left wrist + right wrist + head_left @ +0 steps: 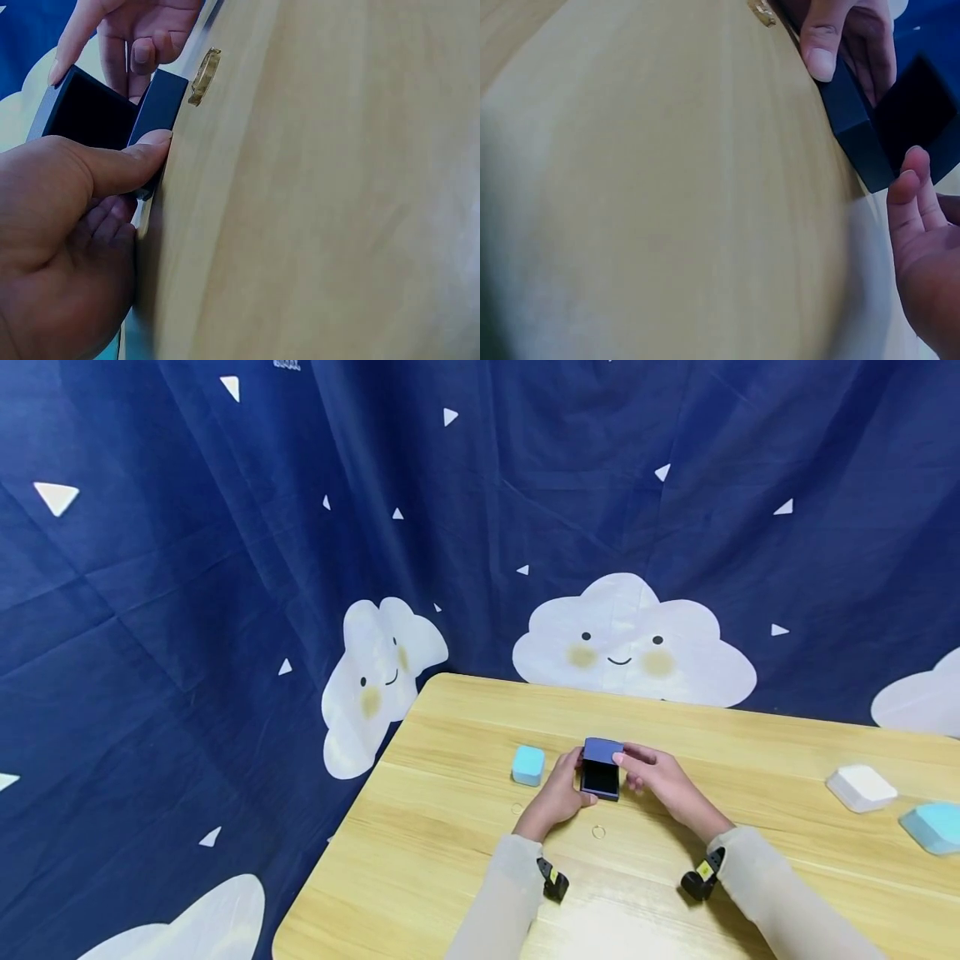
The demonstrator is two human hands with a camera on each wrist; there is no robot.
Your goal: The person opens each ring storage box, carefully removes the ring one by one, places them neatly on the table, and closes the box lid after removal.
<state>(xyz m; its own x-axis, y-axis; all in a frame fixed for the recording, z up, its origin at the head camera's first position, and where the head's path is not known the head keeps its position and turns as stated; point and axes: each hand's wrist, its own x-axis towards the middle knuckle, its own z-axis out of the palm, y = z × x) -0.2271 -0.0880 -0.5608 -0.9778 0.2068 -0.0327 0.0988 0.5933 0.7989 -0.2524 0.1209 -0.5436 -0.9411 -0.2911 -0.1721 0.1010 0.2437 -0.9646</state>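
Observation:
A small blue ring box [601, 781] with a black inside stands on the table, its lid [603, 750] raised. My left hand [558, 795] grips the base from the left, and in the left wrist view its thumb [135, 163] presses the front wall. On the other side my right hand [660, 777] holds the lid's right edge between thumb and fingers. A gold ring [598, 832] lies just in front of the box; it also shows in the left wrist view as a wavy band [205, 76]. Another thin ring [517, 808] lies left of my left hand.
A light blue box [528, 765] with rounded corners stands left of my left hand. Far to the right are a white box [862, 787] and another light blue box [933, 827]. Behind the wooden table [450, 860] hangs a dark blue curtain [570, 510] with clouds.

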